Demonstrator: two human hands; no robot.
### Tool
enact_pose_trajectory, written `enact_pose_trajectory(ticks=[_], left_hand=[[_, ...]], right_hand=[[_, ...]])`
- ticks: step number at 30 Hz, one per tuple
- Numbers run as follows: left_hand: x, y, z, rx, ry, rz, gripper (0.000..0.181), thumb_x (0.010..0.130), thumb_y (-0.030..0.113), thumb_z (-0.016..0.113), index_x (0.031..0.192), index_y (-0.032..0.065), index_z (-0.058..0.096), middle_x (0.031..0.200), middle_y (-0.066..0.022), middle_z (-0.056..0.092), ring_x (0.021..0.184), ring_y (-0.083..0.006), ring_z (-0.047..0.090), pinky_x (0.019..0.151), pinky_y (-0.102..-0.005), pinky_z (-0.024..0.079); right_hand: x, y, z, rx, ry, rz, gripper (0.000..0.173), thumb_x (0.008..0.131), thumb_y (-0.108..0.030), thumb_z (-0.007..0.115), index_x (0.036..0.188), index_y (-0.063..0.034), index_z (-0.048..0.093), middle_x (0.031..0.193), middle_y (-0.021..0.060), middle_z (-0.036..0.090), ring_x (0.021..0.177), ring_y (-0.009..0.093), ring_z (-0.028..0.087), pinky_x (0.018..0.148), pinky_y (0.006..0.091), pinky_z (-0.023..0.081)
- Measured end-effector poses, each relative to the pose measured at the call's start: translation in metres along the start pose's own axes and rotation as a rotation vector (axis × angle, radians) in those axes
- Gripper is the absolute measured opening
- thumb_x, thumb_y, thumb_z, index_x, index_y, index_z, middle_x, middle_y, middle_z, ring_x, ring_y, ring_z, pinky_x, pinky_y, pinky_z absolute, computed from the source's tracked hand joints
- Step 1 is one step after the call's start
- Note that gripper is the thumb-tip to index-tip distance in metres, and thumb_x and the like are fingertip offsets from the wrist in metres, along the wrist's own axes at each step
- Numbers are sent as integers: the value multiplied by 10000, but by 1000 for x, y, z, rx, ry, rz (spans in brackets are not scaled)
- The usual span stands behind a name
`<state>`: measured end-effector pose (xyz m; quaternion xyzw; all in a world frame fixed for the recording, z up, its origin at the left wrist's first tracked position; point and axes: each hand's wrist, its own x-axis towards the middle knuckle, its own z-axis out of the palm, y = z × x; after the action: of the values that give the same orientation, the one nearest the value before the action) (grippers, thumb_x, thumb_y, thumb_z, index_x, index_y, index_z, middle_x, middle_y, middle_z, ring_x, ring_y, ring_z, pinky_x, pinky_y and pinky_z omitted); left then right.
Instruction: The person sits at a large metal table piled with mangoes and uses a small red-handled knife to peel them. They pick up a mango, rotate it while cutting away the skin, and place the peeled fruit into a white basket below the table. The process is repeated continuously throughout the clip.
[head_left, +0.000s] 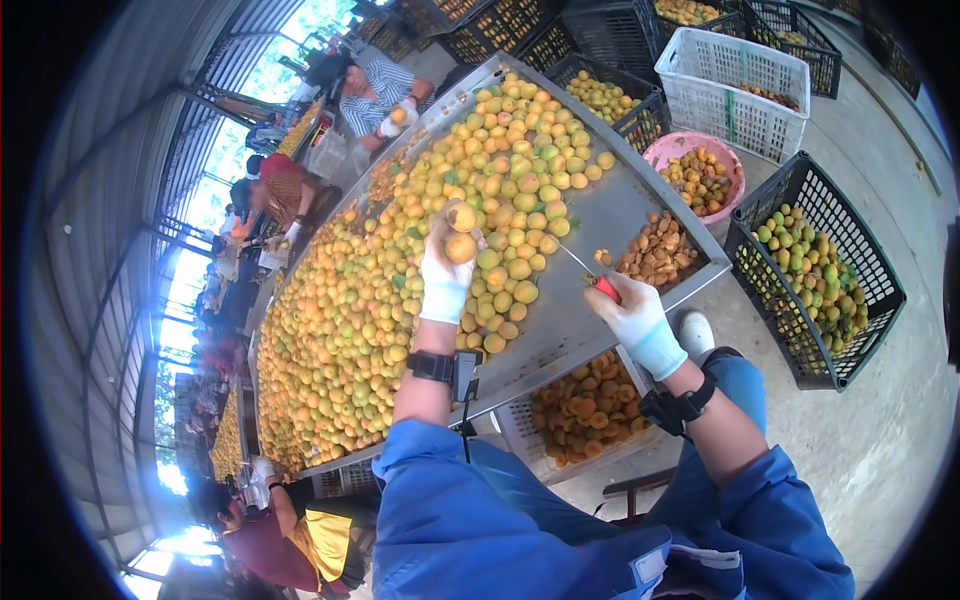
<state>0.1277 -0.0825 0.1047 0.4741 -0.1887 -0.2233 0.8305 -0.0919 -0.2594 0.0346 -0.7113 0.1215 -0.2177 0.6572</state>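
In a white glove, my left hand (448, 259) holds two apricots (460, 247) above the fruit heap. My right hand (631, 319), also gloved, grips the red handle (606, 289) of a thin metal tool; an apricot pit seems to be by its thumb, and the shaft points towards the heap. Whole apricots (360, 322), yellow to orange with some green, cover much of the metal table (559, 326). A pile of brown apricot pits (656, 253) lies in the table's right corner. Below the table's near edge, a white crate (517, 427) contains apricot halves (589, 412).
A black crate of greenish fruit (817, 277) stands on the floor at right, beside a pink basin (739, 169) of fruit and a white crate (765, 64). People work across the table (386, 97) and at lower left (277, 540). The table has a raised metal rim.
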Motion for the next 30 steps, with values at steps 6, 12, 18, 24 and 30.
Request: enact_pose_trajectory(ticks=[6,12,18,24,30], left_hand=[[-13,-7,48,641,-11,237,425,883,159,554,1267,0,467,1035,-112,555,808,-144,567,727,-280,471],[-21,-9,68,1061,2,374,394,858,120,540,1227,-13,501,836,-67,590,791,-134,571,775,-285,474],[-27,-5,67,1065,-22,351,349,846,81,572,1185,3,537,1116,-102,562,914,-163,599,788,-294,489],[-32,-7,69,902,22,250,338,848,104,550,1167,-9,538,1075,-121,564,888,-172,594,776,-298,491],[-11,-23,53,564,147,-35,313,863,89,539,1163,-2,544,1055,-142,574,822,-184,586,725,-302,502]], right_hand=[[5,6,-1,126,34,31,298,841,-276,647,850,17,595,675,192,563,595,288,547,603,347,452],[7,7,-2,115,64,34,314,841,-288,644,847,21,592,662,190,555,586,281,535,601,344,450],[7,7,1,109,87,34,313,839,-290,646,844,20,600,654,186,553,573,273,525,589,344,446],[8,13,7,182,131,35,309,834,-289,654,837,17,606,631,162,540,552,216,502,569,332,439],[5,-7,3,291,144,78,253,842,-222,666,833,20,596,611,75,521,576,111,463,549,282,417]])
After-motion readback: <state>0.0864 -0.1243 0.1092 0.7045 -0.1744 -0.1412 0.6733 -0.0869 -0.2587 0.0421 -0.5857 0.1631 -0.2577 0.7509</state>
